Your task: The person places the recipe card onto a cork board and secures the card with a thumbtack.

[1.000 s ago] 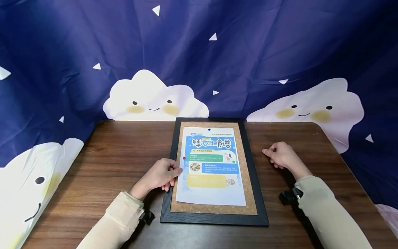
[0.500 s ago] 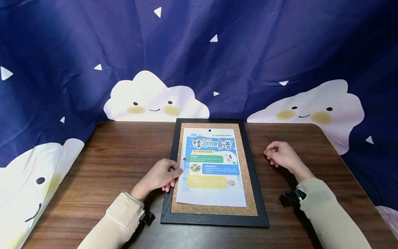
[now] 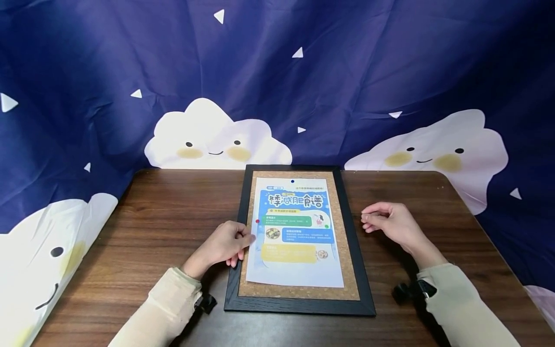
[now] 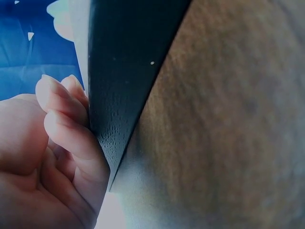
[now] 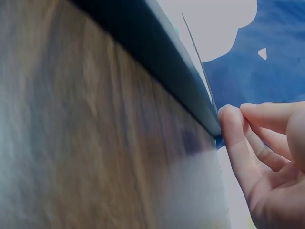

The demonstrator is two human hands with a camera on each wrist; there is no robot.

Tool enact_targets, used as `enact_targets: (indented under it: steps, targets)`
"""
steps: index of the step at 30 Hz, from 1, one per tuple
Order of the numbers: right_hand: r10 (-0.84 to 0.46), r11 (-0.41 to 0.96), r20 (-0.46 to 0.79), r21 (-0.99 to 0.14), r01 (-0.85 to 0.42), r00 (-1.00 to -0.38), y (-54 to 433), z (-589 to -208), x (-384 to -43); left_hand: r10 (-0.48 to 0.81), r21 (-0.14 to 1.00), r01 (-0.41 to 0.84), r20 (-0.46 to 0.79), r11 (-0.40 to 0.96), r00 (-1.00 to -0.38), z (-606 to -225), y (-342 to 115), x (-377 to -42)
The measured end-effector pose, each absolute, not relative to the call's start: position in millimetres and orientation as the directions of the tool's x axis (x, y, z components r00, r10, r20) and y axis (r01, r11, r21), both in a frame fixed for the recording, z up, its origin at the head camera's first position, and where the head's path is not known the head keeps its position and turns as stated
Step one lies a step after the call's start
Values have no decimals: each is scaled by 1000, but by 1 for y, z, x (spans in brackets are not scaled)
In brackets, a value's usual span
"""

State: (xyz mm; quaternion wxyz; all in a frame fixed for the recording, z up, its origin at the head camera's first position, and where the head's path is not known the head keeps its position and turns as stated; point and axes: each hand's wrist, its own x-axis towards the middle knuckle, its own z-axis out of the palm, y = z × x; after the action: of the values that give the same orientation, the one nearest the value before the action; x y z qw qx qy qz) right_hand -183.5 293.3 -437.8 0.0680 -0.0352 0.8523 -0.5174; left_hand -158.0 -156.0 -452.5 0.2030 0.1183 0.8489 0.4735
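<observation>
A cork board (image 3: 299, 292) in a black wooden frame (image 3: 299, 305) lies on the table. On the cork is a printed sheet (image 3: 292, 277) with Chinese text and blue, green and yellow blocks. My left hand (image 3: 223, 242) rests across the frame's left side, its thumb tip at the sheet's left edge. Seen from the left wrist, the loosely bent fingers (image 4: 76, 138) lie against the black frame. My right hand (image 3: 392, 226) hovers beside the frame's right side. In the right wrist view its thumb and forefinger (image 5: 231, 124) meet at the tips, with nothing visible between them.
A blue pin (image 3: 292, 181), a red pin (image 3: 257, 221) and a green pin (image 3: 326, 226) dot the sheet's top, left and right edges. The brown wooden table (image 3: 173, 207) ends at a dark blue curtain (image 3: 277, 72) printed with clouds.
My right hand has drawn slightly nearer to me and turned, its fingertips now closer to the frame's right side. The left hand, the board and the sheet have stayed in place.
</observation>
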Motion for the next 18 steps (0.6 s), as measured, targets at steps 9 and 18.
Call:
enact_targets:
  steps: [9, 18]
  targets:
    - [-190, 399, -39, -916, -41, -981, 279, -432, -169, 394, 857, 6, -231, 515, -890, -453, -155, -158]
    - [-290, 359, -51, -931, -59, -956, 261, -433, -154, 390, 855, 4, -232, 519, -891, -452, -156, -159]
